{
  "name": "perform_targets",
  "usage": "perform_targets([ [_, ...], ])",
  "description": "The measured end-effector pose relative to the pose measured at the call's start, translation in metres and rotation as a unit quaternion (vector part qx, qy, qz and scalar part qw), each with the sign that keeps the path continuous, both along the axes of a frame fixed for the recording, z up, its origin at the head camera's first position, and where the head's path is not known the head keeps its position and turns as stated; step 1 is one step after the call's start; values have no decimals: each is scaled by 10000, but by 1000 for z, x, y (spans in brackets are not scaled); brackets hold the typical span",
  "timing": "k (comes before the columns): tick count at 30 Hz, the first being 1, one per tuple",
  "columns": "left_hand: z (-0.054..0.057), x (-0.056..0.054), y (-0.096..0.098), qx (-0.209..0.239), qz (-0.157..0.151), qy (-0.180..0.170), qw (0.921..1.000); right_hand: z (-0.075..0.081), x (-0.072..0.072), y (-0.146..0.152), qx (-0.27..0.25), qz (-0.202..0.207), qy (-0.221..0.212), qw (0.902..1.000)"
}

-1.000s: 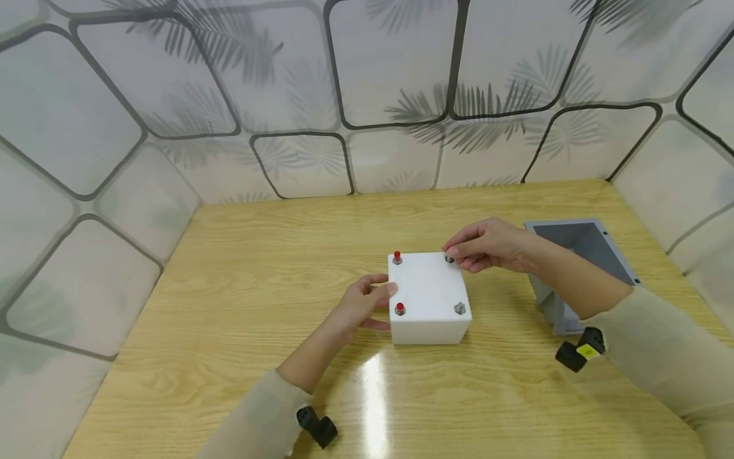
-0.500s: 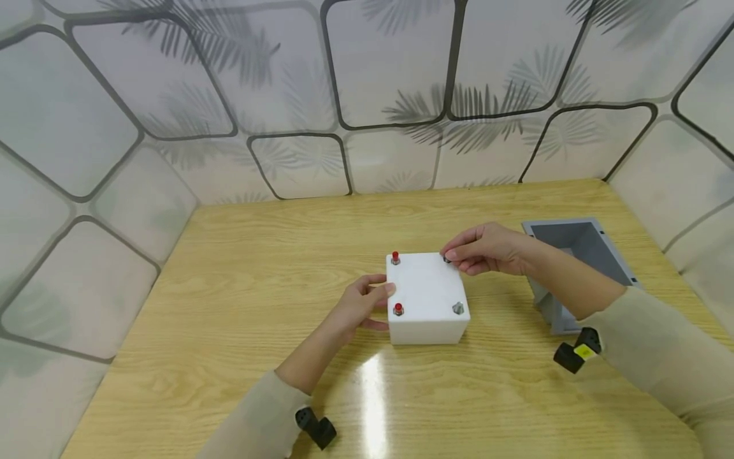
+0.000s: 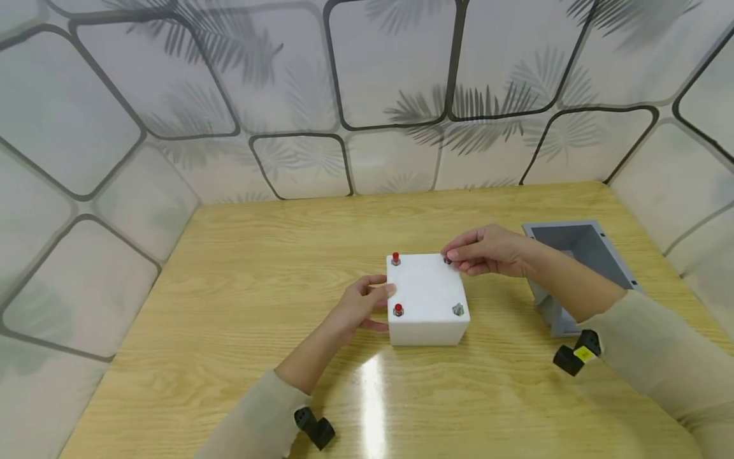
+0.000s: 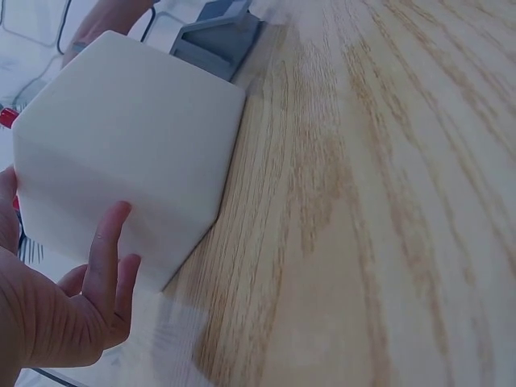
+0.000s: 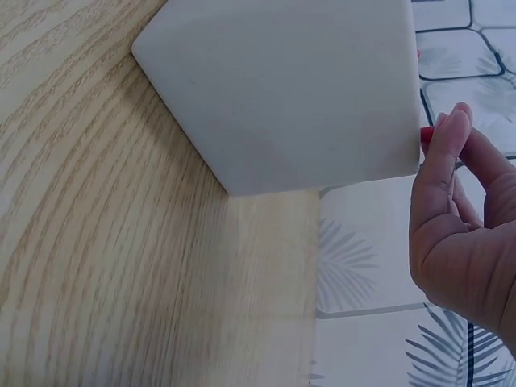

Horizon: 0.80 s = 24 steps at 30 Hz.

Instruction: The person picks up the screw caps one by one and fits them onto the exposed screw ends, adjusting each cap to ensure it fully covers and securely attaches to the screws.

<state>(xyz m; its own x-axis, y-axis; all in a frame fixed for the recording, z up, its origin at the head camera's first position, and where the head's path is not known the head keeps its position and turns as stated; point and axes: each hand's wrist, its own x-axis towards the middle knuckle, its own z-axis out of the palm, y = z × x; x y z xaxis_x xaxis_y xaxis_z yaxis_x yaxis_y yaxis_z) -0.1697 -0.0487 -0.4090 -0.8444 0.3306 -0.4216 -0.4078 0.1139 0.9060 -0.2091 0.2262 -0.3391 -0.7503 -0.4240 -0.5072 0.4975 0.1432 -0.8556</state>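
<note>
A white box (image 3: 427, 290) stands on the wooden table, with small metal fittings at its top corners. The two left fittings are push buttons with red tips, one at the back (image 3: 395, 259) and one at the front (image 3: 398, 310). The front-right fitting (image 3: 458, 309) is bare silver. My left hand (image 3: 358, 303) holds the box at its left side, thumb on the top edge and fingers against the wall. At the back-right corner my right hand (image 3: 487, 250) pinches a small fitting between thumb and index finger. Fingertips mostly cover it; a red tip (image 5: 427, 135) shows beside them in the right wrist view.
A grey open bin (image 3: 579, 239) stands to the right on the table (image 3: 275, 255), partly behind my right forearm. Patterned wall panels (image 3: 395, 159) rise along the back and both sides.
My right hand has come down slightly toward me, still pinching at the back-right corner. The left hand and the box stay in place.
</note>
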Motion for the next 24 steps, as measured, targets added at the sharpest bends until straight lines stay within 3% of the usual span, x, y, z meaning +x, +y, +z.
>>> perform_targets([
  [7,-2,-2,-1,-18,-4,7,10000,7,-1,7,69,-141,167,9997],
  [14,-1,-1,-1,-39,-32,23,10000,8,-1,13,-88,-51,41,9999],
  [24,0,0,1,-23,-13,31,10000,14,1,24,93,-155,-16,9998],
])
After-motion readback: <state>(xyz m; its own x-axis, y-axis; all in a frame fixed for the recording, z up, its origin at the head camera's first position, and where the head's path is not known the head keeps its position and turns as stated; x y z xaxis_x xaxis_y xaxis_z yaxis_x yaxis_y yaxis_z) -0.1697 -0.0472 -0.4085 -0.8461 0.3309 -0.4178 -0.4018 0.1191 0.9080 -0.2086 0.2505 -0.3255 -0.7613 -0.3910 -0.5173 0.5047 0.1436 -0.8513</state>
